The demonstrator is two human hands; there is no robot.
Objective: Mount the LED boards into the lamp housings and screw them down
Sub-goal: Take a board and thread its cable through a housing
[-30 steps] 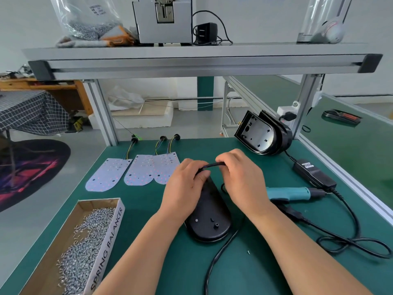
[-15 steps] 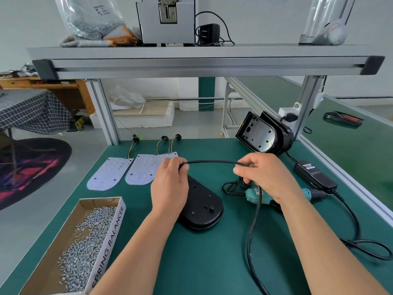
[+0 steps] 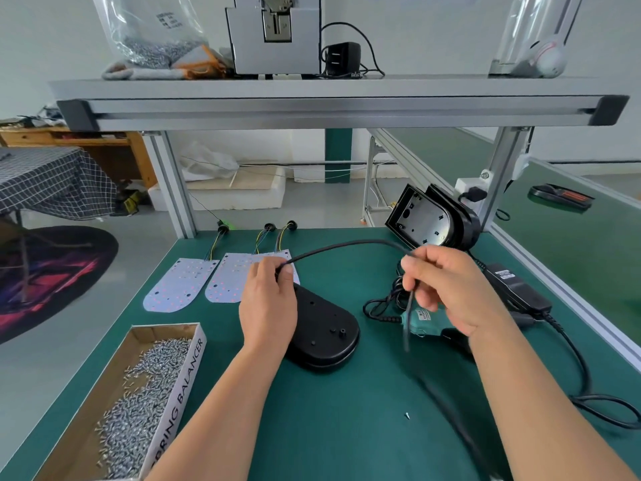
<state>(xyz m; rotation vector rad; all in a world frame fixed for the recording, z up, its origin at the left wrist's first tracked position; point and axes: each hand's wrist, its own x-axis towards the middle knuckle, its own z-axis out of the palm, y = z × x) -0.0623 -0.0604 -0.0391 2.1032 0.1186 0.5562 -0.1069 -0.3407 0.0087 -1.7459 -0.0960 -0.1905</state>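
**Op:** Layout, near to far?

**Eng:** Near left corner of the worktop (image 3: 347,439): open carton (image 3: 190,373) full of screws (image 3: 138,404). There's a stray screw (image 3: 408,415) by the near edge, right of centre. Mid-worktop is the lamp housing (image 3: 326,328), lying back up. The screwdriver (image 3: 421,321) is just to its right, partly under your wrist.

**Op:** Hands?

**Eng:** Both are on the cable (image 3: 347,244). Your left hand (image 3: 268,307) pinches it between thumb and forefinger over the housing's far end. Your right hand (image 3: 451,289) has its fingers curled round it further along. The cable arcs between your hands, and the tail below your right hand is blurred. I can't tell whether your left palm is bearing on the housing.

**Op:** How will the parts handle?

**Eng:**
- **Cable:** probably springy. It'll want to whip back, so guide it rather than yank it.
- **Housing:** looks like a rigid shell with a smooth domed back, so it will likely skate on the mat. Grip it by the rim when you flip it.
- **LED boards (image 3: 180,289):** they lie toward the far left, flat and overlapping. They look thin, light and fragile on the LED face, so lift each one by its edges. Never lift by the wire tails (image 3: 213,248) at the far edge.

**Op:** And the other shell?

**Eng:** The second housing (image 3: 430,220) is in the far right corner, tilted on edge with its cavity facing you. It could tip over, so take it with your whole hand.
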